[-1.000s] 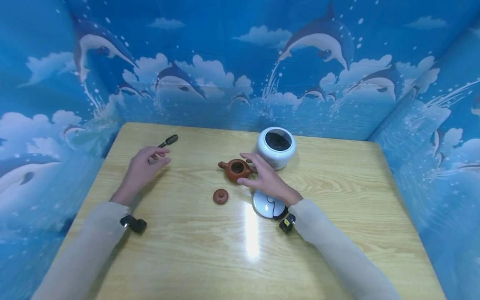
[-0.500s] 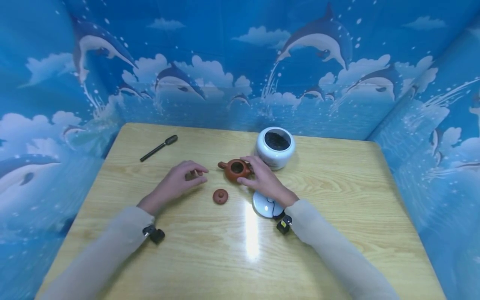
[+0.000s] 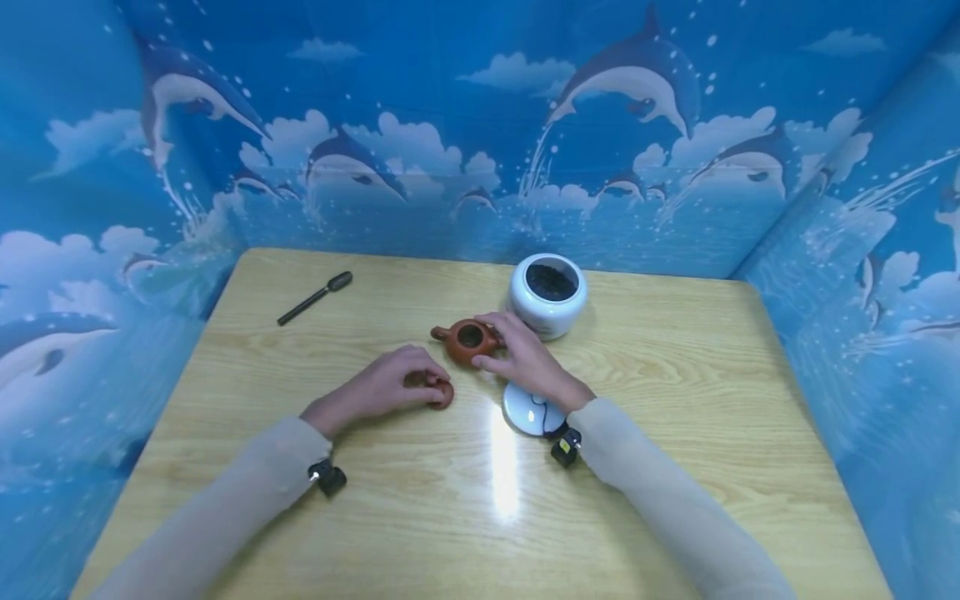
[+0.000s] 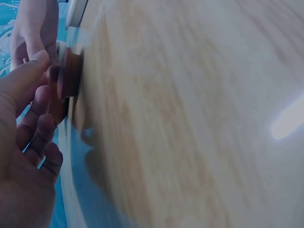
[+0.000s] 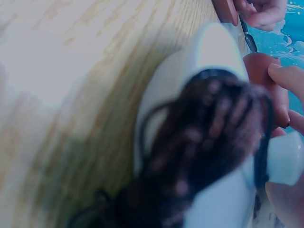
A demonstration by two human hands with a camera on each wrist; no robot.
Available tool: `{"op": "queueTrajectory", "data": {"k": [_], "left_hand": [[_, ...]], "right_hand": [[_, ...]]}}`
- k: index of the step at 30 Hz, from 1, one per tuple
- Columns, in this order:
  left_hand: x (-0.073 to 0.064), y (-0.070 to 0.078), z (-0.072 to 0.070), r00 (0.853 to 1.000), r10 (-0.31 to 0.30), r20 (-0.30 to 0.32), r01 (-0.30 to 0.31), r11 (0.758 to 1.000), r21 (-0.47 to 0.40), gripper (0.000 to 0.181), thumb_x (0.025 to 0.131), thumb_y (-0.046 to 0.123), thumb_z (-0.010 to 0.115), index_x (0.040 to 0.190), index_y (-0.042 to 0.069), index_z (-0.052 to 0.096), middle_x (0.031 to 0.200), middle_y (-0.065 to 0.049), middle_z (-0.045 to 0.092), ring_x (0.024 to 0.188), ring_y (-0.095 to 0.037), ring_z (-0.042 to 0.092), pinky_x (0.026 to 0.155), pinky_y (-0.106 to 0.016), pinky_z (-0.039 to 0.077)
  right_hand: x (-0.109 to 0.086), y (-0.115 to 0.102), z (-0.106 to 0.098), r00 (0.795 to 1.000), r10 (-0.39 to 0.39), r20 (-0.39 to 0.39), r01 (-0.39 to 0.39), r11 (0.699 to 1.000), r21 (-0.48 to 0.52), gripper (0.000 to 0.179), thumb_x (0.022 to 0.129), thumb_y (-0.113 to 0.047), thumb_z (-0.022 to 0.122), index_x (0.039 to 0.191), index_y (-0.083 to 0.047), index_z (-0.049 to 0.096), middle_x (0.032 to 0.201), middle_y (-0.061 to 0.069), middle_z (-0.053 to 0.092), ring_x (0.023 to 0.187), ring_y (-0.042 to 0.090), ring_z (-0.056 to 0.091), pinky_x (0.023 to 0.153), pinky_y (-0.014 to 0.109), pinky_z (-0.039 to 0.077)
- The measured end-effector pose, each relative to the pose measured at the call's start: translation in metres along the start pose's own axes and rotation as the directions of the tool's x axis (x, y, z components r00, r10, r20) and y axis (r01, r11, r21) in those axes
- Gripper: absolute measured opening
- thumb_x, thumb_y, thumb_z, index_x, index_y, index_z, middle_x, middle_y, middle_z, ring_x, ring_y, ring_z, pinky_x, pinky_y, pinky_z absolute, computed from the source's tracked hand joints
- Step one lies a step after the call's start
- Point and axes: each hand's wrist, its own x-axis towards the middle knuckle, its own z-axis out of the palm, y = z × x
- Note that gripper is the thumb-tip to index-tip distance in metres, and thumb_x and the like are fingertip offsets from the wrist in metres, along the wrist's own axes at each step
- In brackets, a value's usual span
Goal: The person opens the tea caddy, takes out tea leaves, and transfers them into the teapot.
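Note:
My left hand (image 3: 393, 383) is at the small brown clay teapot lid (image 3: 446, 395), just in front of the teapot; thumb and forefinger pinch its round knob, the other fingers loosely curled in the left wrist view. The reddish-brown teapot (image 3: 459, 354) stands uncovered, handle to the left. With thumb on the near side and fingers on the far side, my right hand (image 3: 528, 362) holds the teapot at its right end, hiding most of the spout. Its thumb lies against the clay body (image 5: 259, 69) in the right wrist view.
Behind the right hand stands a white jar (image 3: 546, 317) filled with dark loose stuff. Its white lid (image 3: 522, 408) lies under the right wrist, with a dark cord bundle (image 5: 209, 133) over it. A dark scoop (image 3: 311, 300) rests at the back left of the wooden table (image 3: 420, 517).
My left hand has come away from the scoop, moved right and toward me, and taken hold of the teapot lid's knob. My right hand has stayed at the teapot.

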Motion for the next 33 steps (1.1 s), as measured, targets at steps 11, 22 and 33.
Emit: {"op": "queueTrajectory", "data": {"k": [11,22,33], "left_hand": [[0.002,0.000,0.005,0.999,0.034,0.018,-0.035,0.999,0.041,0.017,0.098,0.031,0.083,0.114,0.028,0.082,0.107,0.013,0.072,0.103,-0.007,0.063,0.094,-0.035,0.054],[0.013,0.013,-0.015,0.999,-0.020,-0.042,0.021,1.000,0.018,0.015,0.100,0.029,0.081,0.115,0.027,0.081,0.113,0.008,0.074,0.111,-0.015,0.066,0.099,-0.046,0.056],[0.033,0.016,-0.023,0.987,0.042,-0.152,-0.040,0.999,0.013,0.021,0.099,0.024,0.083,0.118,0.018,0.081,0.109,0.003,0.074,0.101,-0.014,0.065,0.089,-0.038,0.057]], "right_hand": [[0.000,0.000,-0.001,1.000,0.027,0.011,-0.027,1.000,0.010,0.073,0.097,-0.030,0.085,0.160,-0.014,0.051,0.153,0.011,0.057,0.137,0.029,0.061,0.117,0.047,0.052],[0.001,0.001,0.000,0.999,0.035,0.020,-0.036,0.999,0.028,0.072,0.098,-0.030,0.084,0.160,-0.014,0.050,0.154,0.011,0.056,0.137,0.029,0.061,0.116,0.046,0.054],[0.001,0.001,-0.001,0.999,0.024,0.033,-0.025,1.000,0.016,0.072,0.100,-0.033,0.082,0.161,-0.015,0.049,0.156,0.010,0.055,0.137,0.028,0.060,0.116,0.046,0.053]]}}
